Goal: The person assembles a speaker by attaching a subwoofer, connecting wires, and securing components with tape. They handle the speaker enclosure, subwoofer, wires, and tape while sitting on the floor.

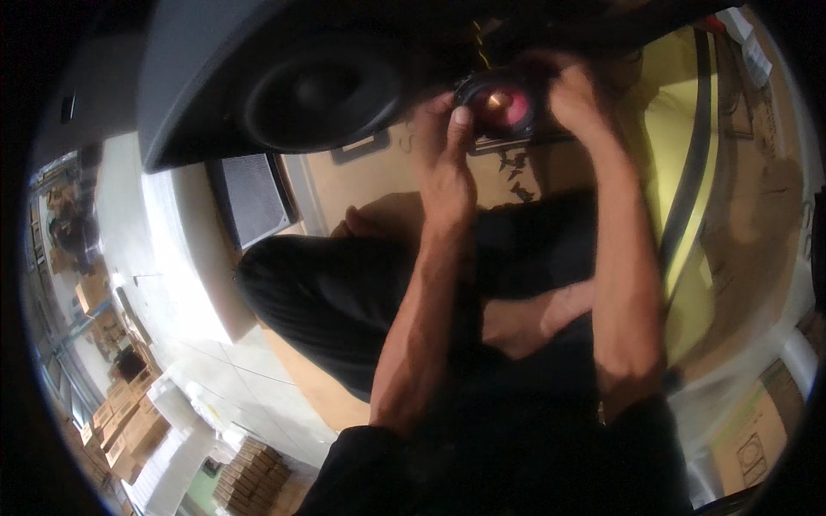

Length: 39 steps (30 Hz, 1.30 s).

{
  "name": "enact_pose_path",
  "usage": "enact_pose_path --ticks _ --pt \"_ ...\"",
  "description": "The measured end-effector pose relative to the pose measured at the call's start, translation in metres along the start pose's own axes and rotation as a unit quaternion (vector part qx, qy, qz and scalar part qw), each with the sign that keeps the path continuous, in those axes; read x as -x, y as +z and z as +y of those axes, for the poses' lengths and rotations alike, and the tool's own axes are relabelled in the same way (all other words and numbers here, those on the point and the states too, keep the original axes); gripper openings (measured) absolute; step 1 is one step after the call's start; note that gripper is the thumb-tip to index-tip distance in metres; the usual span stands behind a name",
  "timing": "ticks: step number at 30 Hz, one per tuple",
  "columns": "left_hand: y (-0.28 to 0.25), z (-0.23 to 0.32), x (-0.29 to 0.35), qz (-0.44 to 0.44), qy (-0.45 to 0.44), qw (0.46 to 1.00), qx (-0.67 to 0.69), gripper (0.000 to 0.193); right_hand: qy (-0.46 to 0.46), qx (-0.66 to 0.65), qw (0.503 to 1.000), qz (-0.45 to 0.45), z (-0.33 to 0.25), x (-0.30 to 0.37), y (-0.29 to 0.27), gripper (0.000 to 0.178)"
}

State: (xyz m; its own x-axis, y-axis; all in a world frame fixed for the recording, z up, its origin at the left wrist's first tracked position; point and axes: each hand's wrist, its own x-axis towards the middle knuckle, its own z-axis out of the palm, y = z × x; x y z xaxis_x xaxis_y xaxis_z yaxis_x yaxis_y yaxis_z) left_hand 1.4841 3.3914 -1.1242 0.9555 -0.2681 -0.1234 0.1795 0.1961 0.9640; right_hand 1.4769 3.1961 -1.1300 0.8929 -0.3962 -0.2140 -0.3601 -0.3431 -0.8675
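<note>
A small round speaker driver point(506, 107) with a dark rim, a reddish cone and a shiny copper-coloured centre faces up in front of me. My left hand point(447, 159) grips its left edge, the thumb lying on the rim. At its right side is my right hand point(575, 95), fingers curled; blur and shadow hide what is in them. A twisted yellow-and-black wire point(480, 43) runs down behind the driver. Left of my hands is a dark speaker cabinet point(194, 82) with a large black woofer point(323, 93). Several small dark pieces point(516, 163) show just below the driver.
My crossed legs point(318, 301) rest on brown cardboard point(361, 181). A grey mesh panel point(252, 198) stands beyond my left knee. Yellow material with a black stripe point(675, 155) lies along my right arm. Stacked cartons point(129, 421) stand at the far left, and another carton point(748, 447) at lower right.
</note>
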Motion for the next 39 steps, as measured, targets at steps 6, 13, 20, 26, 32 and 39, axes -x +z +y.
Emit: enact_pose_path --ticks 6,13,20,26,32,39 --pt "-0.004 0.030 0.003 -0.043 -0.021 0.999 0.017 0.026 -0.021 -0.303 0.948 -0.092 0.012 0.006 0.022 0.042" --pt "0.013 0.056 0.010 -0.026 0.015 1.000 -0.006 0.029 -0.015 -0.610 0.773 -0.173 0.012 0.025 0.056 0.049" --pt "0.024 0.038 0.009 0.044 -0.033 0.998 0.039 0.031 0.018 -0.586 0.797 -0.143 0.003 0.027 0.069 0.054" --pt "0.019 0.011 -0.011 0.153 -0.030 0.988 0.020 0.031 -0.070 -0.579 0.783 -0.217 0.003 0.006 0.078 0.044" --pt "0.016 -0.003 -0.028 0.175 -0.007 0.984 -0.026 0.032 -0.026 -0.428 0.901 -0.061 -0.004 0.003 0.086 0.041" --pt "0.017 -0.010 -0.038 0.188 0.033 0.981 -0.013 0.029 0.015 -0.272 0.962 0.028 -0.019 0.007 0.080 0.036"
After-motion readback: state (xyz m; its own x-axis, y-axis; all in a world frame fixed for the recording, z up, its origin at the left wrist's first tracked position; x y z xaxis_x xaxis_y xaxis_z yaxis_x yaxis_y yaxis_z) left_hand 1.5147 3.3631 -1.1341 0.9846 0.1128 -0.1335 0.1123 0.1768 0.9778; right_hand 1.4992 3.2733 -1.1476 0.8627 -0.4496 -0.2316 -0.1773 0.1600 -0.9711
